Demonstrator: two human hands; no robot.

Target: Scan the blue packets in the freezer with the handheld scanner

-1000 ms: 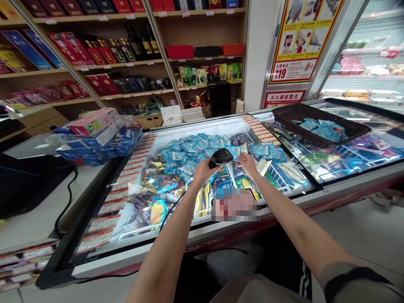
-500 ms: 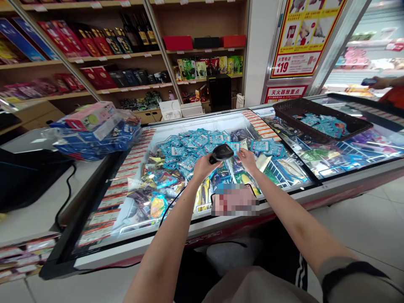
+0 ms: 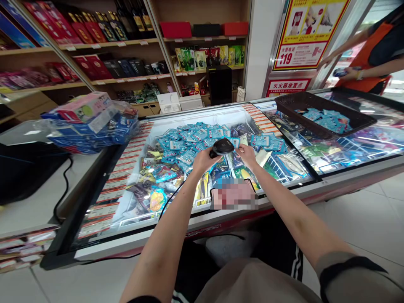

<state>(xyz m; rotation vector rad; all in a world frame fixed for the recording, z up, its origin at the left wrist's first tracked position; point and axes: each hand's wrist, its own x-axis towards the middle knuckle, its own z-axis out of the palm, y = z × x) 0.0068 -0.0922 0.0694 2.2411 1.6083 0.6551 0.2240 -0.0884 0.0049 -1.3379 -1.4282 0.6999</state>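
Observation:
My left hand (image 3: 204,160) is closed around a black handheld barcode scanner (image 3: 222,147), its cable (image 3: 167,203) trailing down over the freezer edge. My right hand (image 3: 247,154) is right beside the scanner's head, fingers pinched on a small blue packet (image 3: 235,143) held up to it. Both hands hover over an open chest freezer (image 3: 221,219) filled with a heap of blue packets (image 3: 192,141) and other wrapped frozen goods. A blurred rectangle (image 3: 234,196) lies on the freezer's front rim just below my hands.
A black basket (image 3: 322,112) with more blue packets rests on the freezer glass at right. A wrapped stack of boxes (image 3: 91,124) sits on the left counter. Shelves (image 3: 110,63) of boxed goods fill the back. Another person in an orange vest (image 3: 372,59) stands at the far right.
My view has dropped and drawn slightly back. The hands, scanner and packet stay together over the freezer. A person in orange has come into view at the upper right.

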